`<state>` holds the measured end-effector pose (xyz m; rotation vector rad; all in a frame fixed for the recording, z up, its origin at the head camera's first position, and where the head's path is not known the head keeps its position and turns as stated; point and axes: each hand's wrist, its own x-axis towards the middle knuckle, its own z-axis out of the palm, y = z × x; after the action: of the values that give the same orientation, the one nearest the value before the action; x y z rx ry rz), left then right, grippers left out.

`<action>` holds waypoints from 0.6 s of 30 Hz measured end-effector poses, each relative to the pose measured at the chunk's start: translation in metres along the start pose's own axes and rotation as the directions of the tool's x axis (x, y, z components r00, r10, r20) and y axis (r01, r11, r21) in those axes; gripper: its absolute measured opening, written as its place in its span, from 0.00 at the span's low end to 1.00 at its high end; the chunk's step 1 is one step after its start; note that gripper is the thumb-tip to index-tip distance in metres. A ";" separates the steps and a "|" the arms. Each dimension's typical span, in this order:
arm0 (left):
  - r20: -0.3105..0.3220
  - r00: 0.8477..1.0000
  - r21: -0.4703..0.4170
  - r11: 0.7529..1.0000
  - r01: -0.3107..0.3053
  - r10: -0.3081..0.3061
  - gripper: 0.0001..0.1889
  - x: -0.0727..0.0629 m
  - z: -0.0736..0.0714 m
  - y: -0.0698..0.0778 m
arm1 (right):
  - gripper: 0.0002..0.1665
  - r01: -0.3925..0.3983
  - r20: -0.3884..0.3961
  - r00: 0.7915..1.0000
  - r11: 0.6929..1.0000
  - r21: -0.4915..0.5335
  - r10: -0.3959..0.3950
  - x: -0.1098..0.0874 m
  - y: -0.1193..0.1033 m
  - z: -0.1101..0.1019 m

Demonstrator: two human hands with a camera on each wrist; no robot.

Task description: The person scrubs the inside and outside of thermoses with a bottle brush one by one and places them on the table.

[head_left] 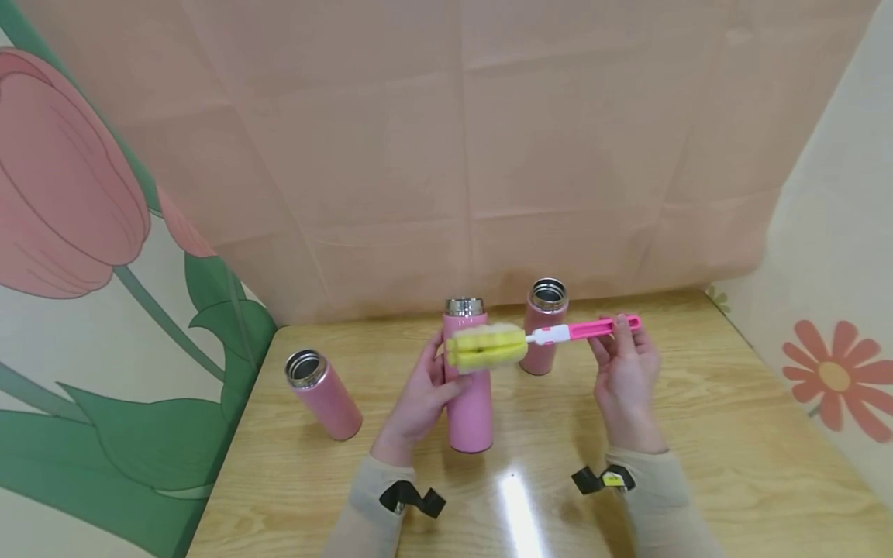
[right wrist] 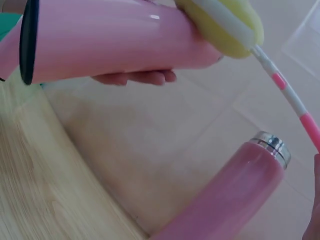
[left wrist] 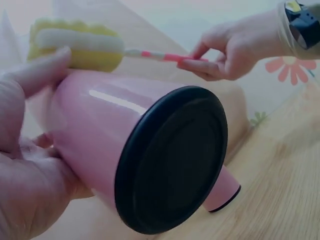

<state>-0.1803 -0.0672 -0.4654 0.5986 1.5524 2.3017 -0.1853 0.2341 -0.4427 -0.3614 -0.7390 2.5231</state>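
Observation:
My left hand [head_left: 418,399] grips a pink thermos bottle [head_left: 470,422] around its side, with the steel neck at the top. Its black base [left wrist: 172,162] faces the left wrist camera, raised off the table. Between thumb and fingers, my right hand [head_left: 628,380] holds a bottle brush [head_left: 551,335] by its pink handle. The brush lies sideways, and its yellow and white sponge head [head_left: 484,350] overlaps the upper part of the bottle in the head view. In the left wrist view the left thumb is close to the sponge.
A second pink bottle [head_left: 540,345] without a lid stands behind, between the two hands. Another open pink bottle [head_left: 338,407] stands at the left of the wooden table [head_left: 732,434]. A pinkish cloth [head_left: 363,194] hangs behind the table, and flowered walls flank it.

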 end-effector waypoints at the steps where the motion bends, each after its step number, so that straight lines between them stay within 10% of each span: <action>1: -0.017 1.000 0.012 1.000 0.010 -0.010 0.48 0.001 0.001 -0.001 | 0.08 0.004 -0.004 1.000 1.000 0.011 -0.004 0.000 0.000 0.000; 18: -0.116 0.993 0.211 0.977 0.027 -0.003 0.40 0.003 -0.002 0.001 | 0.09 0.067 -0.028 0.997 0.997 0.030 -0.066 0.000 0.001 0.001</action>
<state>-0.1834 -0.0676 -0.4649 0.5102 1.8668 2.2100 -0.1857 0.2330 -0.4423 -0.3539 -0.6900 2.4591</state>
